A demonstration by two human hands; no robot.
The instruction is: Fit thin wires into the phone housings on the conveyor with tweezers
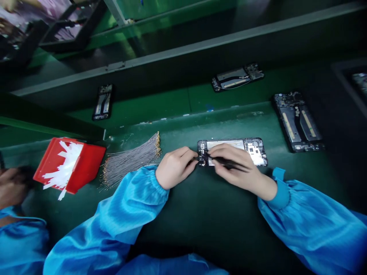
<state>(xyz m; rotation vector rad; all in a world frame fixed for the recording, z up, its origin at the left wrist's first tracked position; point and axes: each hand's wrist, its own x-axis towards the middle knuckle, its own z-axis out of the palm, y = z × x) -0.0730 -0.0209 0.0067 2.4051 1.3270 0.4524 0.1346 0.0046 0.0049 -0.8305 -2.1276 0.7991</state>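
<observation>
An opened phone (229, 143) lies crosswise on the green bench, its circuit boards and silvery middle facing up. My right hand (237, 164) is over it, closed around black tweezers (231, 163) whose tip points at the small board on the phone's left end. At that same end, the fingers of my left hand (176, 166) are pinched together against the phone's edge. Something dark shows between its thumb and forefinger, too small to name. Left of this hand lies a bundle of thin grey cables (133, 156) with gold-coloured ends.
A red box (91, 162) with white paper strips stands at the left, near a co-worker's hand (13, 187). More opened phones lie at the back left (102, 102), back middle (237, 77) and right (298, 122). A raised ledge (183, 53) runs behind, with black trays (74, 28) beyond.
</observation>
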